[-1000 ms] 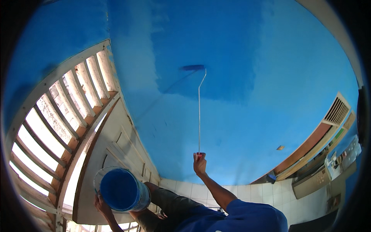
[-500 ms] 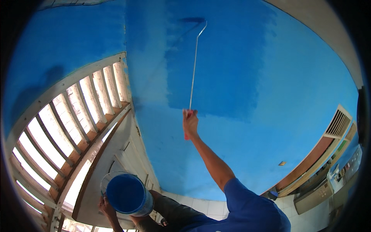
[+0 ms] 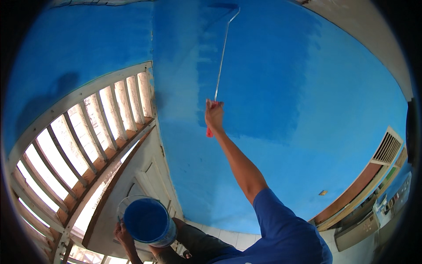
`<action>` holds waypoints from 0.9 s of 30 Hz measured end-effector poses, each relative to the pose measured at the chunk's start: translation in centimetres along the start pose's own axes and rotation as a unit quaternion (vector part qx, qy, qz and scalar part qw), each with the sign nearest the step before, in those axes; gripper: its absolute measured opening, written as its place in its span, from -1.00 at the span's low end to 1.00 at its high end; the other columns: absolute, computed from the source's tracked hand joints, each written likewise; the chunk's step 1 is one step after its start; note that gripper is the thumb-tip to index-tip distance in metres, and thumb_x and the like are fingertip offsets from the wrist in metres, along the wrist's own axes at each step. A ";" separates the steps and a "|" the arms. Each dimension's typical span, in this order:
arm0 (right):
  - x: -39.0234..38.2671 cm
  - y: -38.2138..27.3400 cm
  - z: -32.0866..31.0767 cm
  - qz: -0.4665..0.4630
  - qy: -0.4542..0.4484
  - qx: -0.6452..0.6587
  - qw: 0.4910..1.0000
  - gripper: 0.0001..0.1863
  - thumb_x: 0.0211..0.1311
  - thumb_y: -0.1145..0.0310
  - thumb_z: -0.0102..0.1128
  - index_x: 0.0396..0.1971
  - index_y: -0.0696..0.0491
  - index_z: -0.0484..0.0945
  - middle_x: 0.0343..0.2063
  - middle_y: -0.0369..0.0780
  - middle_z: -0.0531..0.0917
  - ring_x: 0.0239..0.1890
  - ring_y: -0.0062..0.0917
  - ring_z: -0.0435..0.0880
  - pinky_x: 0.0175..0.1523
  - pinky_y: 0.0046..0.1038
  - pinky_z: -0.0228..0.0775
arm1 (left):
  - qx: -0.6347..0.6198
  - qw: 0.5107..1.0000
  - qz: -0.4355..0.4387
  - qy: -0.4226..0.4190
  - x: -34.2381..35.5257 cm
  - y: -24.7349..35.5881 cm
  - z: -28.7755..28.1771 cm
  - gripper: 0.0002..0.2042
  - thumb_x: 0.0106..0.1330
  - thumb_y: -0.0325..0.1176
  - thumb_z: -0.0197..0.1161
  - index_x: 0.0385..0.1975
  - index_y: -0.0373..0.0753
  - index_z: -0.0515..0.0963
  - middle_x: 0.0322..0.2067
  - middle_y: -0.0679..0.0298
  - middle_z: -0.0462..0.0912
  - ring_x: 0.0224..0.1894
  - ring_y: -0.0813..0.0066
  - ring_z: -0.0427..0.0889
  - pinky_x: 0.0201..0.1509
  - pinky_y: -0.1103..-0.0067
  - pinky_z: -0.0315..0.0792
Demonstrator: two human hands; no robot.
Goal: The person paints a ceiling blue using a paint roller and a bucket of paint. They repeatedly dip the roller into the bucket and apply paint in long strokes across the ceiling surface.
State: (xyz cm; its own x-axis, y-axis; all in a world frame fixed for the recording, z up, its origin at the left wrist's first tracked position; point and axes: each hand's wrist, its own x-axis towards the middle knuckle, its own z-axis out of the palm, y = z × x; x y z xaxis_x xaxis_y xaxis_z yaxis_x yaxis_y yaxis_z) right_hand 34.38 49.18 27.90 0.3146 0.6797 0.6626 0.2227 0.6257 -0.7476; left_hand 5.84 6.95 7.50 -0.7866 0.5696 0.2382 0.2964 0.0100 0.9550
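Observation:
My right hand is closed around the red handle of a paint roller, its arm stretched up along the wall. The roller's thin metal rod runs upward to a bend, and the dark roller head lies against the blue wall near the top edge. A darker blue patch of paint spreads around it, with lighter blue on either side. At the lower left my left hand grips a bucket of blue paint at its side, by the handle. The bucket is tilted so that its inside shows.
To the left is a slatted wooden window opening above a whitish door. At the right stand a louvred vent, a reddish-brown panel and a cabinet. Pale floor tiles show along the wall's foot.
My right hand has moved upward with the roller, and the roller head sits higher on the wall. The dark patch now has streaks at its left edge. My left hand still holds the bucket.

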 end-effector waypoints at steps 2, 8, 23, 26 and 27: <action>-0.7 -0.7 -0.7 -0.008 -0.004 -0.013 1.000 -0.54 0.19 0.08 0.03 -0.32 0.23 0.19 -0.58 -0.02 0.54 -0.50 -0.09 0.55 -0.42 -0.21 0.35 | -0.004 1.000 0.005 -0.007 0.3 -0.3 -0.2 -0.68 0.28 -0.26 -0.06 -0.28 -0.40 0.54 -0.47 0.12 0.60 -0.45 0.42 0.54 -0.36 0.51 0.39; 4.0 -4.8 -0.1 -0.004 0.023 -0.070 0.997 -0.56 0.20 0.11 0.03 -0.32 0.24 0.20 -0.57 -0.02 0.54 -0.50 -0.08 0.54 -0.43 -0.18 0.33 | 0.037 0.999 -0.008 0.020 -0.3 1.0 0.3 -0.66 0.29 -0.21 -0.05 -0.28 -0.39 0.54 -0.48 0.13 0.60 -0.44 0.39 0.54 -0.32 0.48 0.40; -19.9 8.6 -5.7 0.073 0.015 -0.094 0.993 -0.61 0.13 0.10 0.13 -0.34 0.15 0.32 -0.58 -0.11 0.53 -0.55 -0.26 0.53 -0.45 -0.33 0.35 | 0.056 0.998 0.032 -0.011 0.2 0.9 0.4 -0.64 0.31 -0.16 -0.06 -0.28 -0.36 0.54 -0.58 0.21 0.56 -0.52 0.50 0.48 -0.41 0.51 0.34; -25.5 8.3 -9.8 0.095 -0.005 -0.138 0.986 -0.68 0.05 0.20 0.25 -0.48 0.13 0.37 -0.66 -0.23 0.48 -0.61 -0.51 0.43 -0.45 -0.47 0.31 | 0.067 0.997 0.049 0.005 0.2 0.8 -0.1 -0.65 0.30 -0.17 -0.05 -0.28 -0.36 0.54 -0.55 0.16 0.55 -0.49 0.46 0.48 -0.40 0.48 0.34; -27.1 8.5 -11.3 0.098 -0.018 -0.110 0.989 -0.70 0.03 0.25 0.26 -0.49 0.13 0.37 -0.67 -0.25 0.46 -0.61 -0.54 0.42 -0.45 -0.48 0.30 | 0.100 0.994 0.049 0.022 0.3 0.2 -0.3 -0.65 0.30 -0.18 -0.05 -0.28 -0.36 0.54 -0.53 0.13 0.56 -0.48 0.43 0.49 -0.39 0.47 0.34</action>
State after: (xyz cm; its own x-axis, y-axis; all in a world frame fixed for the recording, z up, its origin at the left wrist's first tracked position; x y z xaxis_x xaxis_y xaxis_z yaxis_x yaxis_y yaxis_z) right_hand 38.22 31.77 3.09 0.3387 0.7961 0.5016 0.3565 0.3848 -0.8514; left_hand 5.49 6.83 7.79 -0.7709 0.5387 0.3399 0.4703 0.1215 0.8741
